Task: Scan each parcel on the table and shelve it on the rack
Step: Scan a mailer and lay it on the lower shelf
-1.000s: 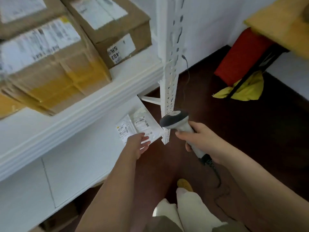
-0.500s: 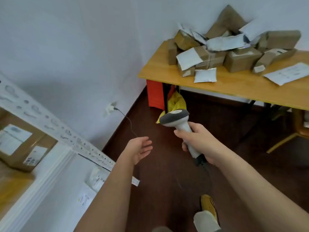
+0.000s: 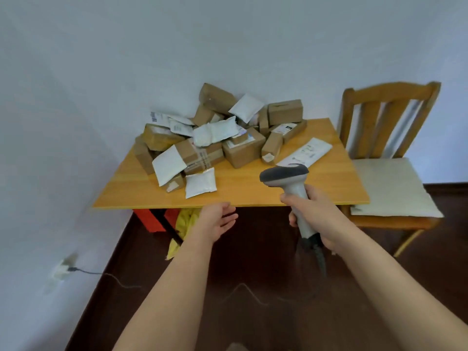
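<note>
Pale walls meet in a corner behind a wooden table on a dark floor.

Right hand: fingers clenched around the grey handle of a barcode scanner. Scanner's long axis runs from the hand up and slightly left; dark head points toward the table, over its front edge near the front right corner. Cable hangs from the handle base.

Left hand: fingers relaxed, slightly spread, grasping nothing; sits just below the table's front edge, near its middle.

Parcels: brown boxes and white mailers, heaped at the table's back left. One small white mailer lies nearest the front edge; one flat white envelope lies toward the right edge.

Wooden chair, pale cushion: beside the table's right edge.

Wall socket with plug: low on the left wall.
</note>
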The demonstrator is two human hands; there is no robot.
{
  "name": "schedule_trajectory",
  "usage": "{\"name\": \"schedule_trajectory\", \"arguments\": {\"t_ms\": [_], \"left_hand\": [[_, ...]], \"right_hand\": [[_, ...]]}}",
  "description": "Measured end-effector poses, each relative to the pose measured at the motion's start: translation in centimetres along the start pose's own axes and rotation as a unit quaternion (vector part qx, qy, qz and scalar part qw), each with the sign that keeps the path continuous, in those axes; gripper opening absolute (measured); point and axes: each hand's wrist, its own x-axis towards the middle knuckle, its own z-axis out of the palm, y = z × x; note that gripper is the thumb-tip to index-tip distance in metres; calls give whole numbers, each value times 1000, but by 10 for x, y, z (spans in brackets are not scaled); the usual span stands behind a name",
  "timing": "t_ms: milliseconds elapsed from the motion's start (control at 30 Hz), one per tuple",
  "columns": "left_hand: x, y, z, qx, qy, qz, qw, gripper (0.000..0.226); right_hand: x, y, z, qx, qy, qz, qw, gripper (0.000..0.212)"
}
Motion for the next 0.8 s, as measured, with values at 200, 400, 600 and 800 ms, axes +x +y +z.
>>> {"name": "schedule_trajectory", "arguments": {"t_ms": [200,400,600,800], "left_hand": [[53,25,102,72,-51,-25,996,27],[137,46,168,97,-49,-44,993,29],[232,78,245,117,-30,-50,991,28],[295,94,306,194,0,-70,979,32]], "right_hand": [[63,-2,-77,47,78,11,996,12],[137,6,-132,65,127,49,989,26],[229,-9,-177,44,158,46,985,29],[302,-20,-218,52,162,69,983,27]]}}
